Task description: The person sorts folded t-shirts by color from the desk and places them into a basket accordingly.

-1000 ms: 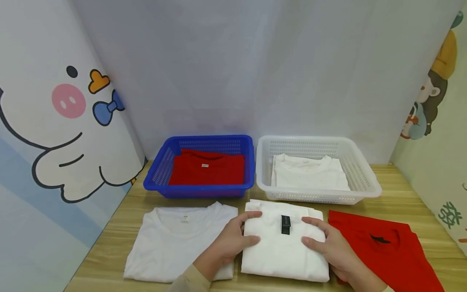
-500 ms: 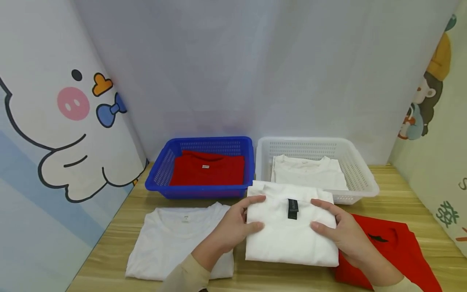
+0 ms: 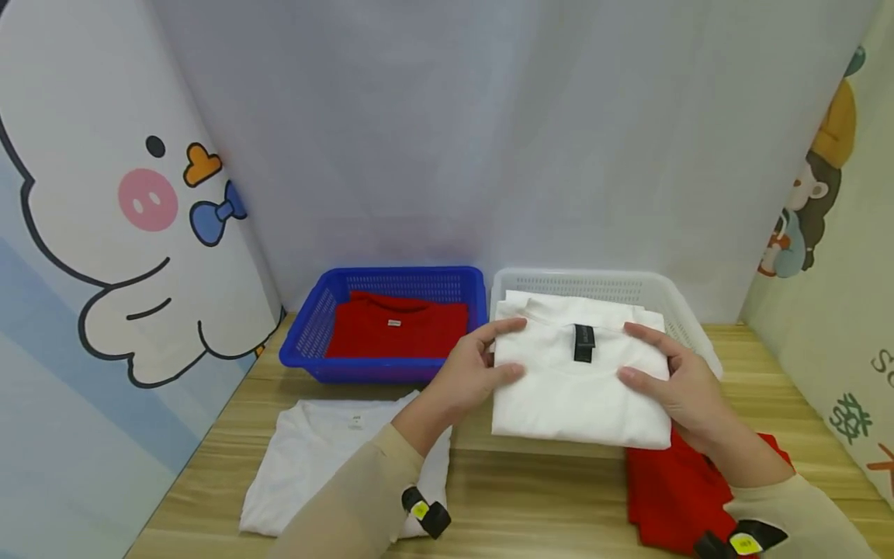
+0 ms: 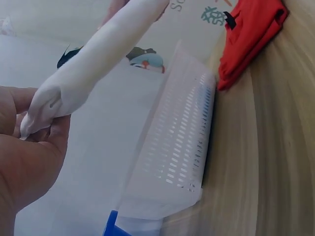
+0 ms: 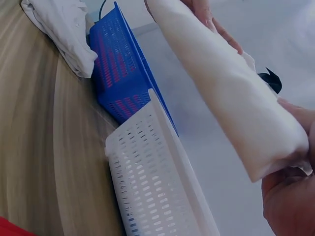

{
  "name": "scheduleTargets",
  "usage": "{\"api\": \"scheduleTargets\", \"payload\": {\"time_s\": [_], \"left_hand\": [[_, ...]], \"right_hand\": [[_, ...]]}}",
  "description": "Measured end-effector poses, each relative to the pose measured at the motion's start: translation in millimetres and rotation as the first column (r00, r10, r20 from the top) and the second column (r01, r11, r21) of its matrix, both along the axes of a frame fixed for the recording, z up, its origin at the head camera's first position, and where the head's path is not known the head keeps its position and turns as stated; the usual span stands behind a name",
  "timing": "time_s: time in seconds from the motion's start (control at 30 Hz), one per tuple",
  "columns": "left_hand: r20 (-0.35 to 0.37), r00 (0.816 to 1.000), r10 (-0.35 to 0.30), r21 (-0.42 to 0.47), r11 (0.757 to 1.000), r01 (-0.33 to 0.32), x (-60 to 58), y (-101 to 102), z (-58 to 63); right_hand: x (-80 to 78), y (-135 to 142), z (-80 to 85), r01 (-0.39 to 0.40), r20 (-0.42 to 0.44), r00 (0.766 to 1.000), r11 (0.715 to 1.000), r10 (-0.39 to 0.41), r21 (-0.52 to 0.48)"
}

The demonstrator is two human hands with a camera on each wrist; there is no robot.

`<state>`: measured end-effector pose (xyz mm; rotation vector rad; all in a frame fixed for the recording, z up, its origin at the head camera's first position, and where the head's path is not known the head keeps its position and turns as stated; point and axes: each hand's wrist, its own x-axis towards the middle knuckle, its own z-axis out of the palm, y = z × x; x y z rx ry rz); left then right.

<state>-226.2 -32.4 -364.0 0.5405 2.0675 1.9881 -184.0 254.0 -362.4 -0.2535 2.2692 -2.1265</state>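
A folded white T-shirt (image 3: 559, 396) with a black neck label is held up off the table in both hands. My left hand (image 3: 476, 366) grips its left edge, thumb on top and fingers beneath. At the opposite edge my right hand (image 3: 684, 386) pinches it the same way. In the head view the shirt overlaps the white basket (image 3: 680, 318) and hides the white shirt inside it. Both wrist views show the shirt above the basket's rim level, its folded edge bulging between the hands.
Left of the white basket stands a blue basket (image 3: 380, 369) with a folded red T-shirt (image 3: 419, 330) in it. Another white T-shirt (image 3: 307, 458) lies front left on the wooden table (image 3: 538, 505). A folded red T-shirt (image 3: 663, 489) lies front right, partly under my right forearm.
Both hands have lifted the white T-shirt off the table and carried it forward and slightly right, from in front of the white basket to over its front part in the head view.
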Motion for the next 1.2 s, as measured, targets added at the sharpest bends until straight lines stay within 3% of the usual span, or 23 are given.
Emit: {"api": "scheduleTargets", "payload": {"time_s": [0.2,0.47,0.63,0.87,1.0,1.2], "left_hand": [[-0.043,0.997,0.061,-0.047,0.997,-0.063,-22.8,19.2,3.7],[0.076,0.995,0.072,-0.006,0.997,-0.071,-52.5,43.9,1.9],[-0.007,0.994,0.108,-0.095,0.99,-0.108,-74.1,53.7,0.3],[-0.068,0.988,0.14,-0.166,0.975,-0.149,-103.3,73.4,1.2],[-0.089,0.985,0.146,-0.193,0.968,-0.161,-118.7,84.4,0.8],[0.023,0.986,0.167,-0.153,0.975,-0.162,-136.4,94.1,-10.3]], "right_hand": [[-21.6,2.0,10.0,0.031,0.013,0.999,0.996,-0.03,-0.079],[-54.4,11.8,8.3,0.07,0.033,0.997,0.997,-0.07,-0.026],[-75.2,21.8,5.1,0.064,0.023,0.998,0.996,-0.063,-0.055],[-101.1,37.2,4.8,0.122,0.034,0.991,0.985,-0.127,0.121],[-115.3,44.6,2.3,0.133,0.066,0.987,0.981,-0.143,0.145],[-137.1,49.3,-10.8,0.114,0.125,0.983,0.982,-0.133,0.149]]}}
